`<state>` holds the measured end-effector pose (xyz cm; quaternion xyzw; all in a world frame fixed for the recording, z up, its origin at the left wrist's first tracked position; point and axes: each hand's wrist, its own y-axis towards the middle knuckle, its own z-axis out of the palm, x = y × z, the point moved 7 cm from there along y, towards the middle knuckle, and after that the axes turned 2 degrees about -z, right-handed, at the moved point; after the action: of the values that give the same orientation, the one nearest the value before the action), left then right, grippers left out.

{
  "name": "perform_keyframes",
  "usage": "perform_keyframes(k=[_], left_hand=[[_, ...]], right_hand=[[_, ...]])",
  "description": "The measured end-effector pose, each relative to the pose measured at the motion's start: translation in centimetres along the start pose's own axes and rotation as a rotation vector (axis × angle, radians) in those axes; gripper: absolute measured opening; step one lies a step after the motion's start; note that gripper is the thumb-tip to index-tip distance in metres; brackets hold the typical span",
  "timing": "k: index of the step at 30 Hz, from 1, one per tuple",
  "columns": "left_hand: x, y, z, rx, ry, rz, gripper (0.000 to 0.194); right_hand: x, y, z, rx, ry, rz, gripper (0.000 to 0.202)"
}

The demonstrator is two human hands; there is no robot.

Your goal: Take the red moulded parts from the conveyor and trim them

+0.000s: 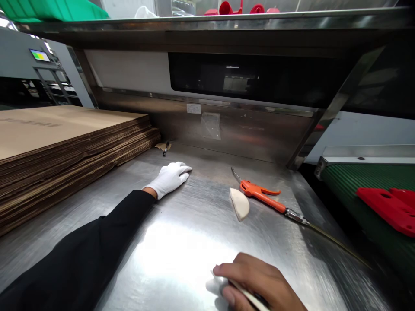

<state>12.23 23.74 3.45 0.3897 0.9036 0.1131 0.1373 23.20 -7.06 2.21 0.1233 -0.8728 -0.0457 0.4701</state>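
Observation:
In a white glove, my left hand (170, 178) rests on the steel table (191, 233), its fingers spread and nothing in them. My bare right hand (259, 276), low in the view, pinches a slim white tool (247, 295) with a pale tip; its exact kind is unclear, since the fingers and the frame edge hide part of it. Beyond that hand lies a cream half-round pad (239, 204). Just right of the pad is an orange air blow gun (261, 194), its nozzle pointing away and a hose at its rear.
Stacked flat cardboard (78, 144) lines the left side. A black marker (166, 149) lies by its far corner. At right, a red plastic part (385, 209) sits on a green conveyor belt (372, 175). An overhead shelf (207, 23) carries a green bin (55, 11) and red parts.

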Motion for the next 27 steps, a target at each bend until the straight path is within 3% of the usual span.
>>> perform_keyframes(k=[6, 9, 13, 17, 20, 22, 23, 24, 26, 27], left_hand=[[0.1, 0.0, 0.1, 0.009, 0.002, -0.009, 0.041], [0.3, 0.0, 0.2, 0.008, 0.013, -0.014, 0.041], [0.6, 0.1, 0.1, -0.003, 0.013, -0.001, 0.042], [1.0, 0.2, -0.2, -0.018, -0.030, 0.006, 0.044], [1.8, 0.7, 0.0, -0.031, -0.075, -0.013, 0.046], [2.4, 1.0, 0.3, -0.029, -0.099, -0.027, 0.046], [2.6, 1.2, 0.4, -0.031, -0.109, -0.029, 0.046], [2.8, 1.3, 0.5, -0.033, -0.115, -0.031, 0.046], [3.1, 1.4, 0.7, -0.038, -0.123, -0.032, 0.047], [3.2, 1.5, 0.7, -0.042, -0.125, -0.033, 0.048]], right_hand=[[0.4, 0.3, -0.6, -0.030, -0.217, -0.096, 0.037], [-0.1, 0.5, -0.8, -0.064, -0.373, -0.183, 0.051], [-1.1, 1.0, -0.4, -0.083, -0.418, -0.242, 0.057], [0.2, 1.2, -2.4, -0.263, -0.551, -0.226, 0.069], [3.6, 0.6, -8.0, -0.487, -0.843, -0.093, 0.064], [6.1, -1.0, -14.1, -0.653, -1.033, 0.200, 0.053], [7.0, -2.3, -17.6, -0.711, -1.087, 0.423, 0.052], [8.1, -3.8, -20.8, -0.770, -1.108, 0.584, 0.060], [10.0, -6.5, -26.5, -0.847, -1.143, 0.788, 0.070], [10.3, -7.6, -28.7, -0.851, -1.148, 0.866, 0.064]])
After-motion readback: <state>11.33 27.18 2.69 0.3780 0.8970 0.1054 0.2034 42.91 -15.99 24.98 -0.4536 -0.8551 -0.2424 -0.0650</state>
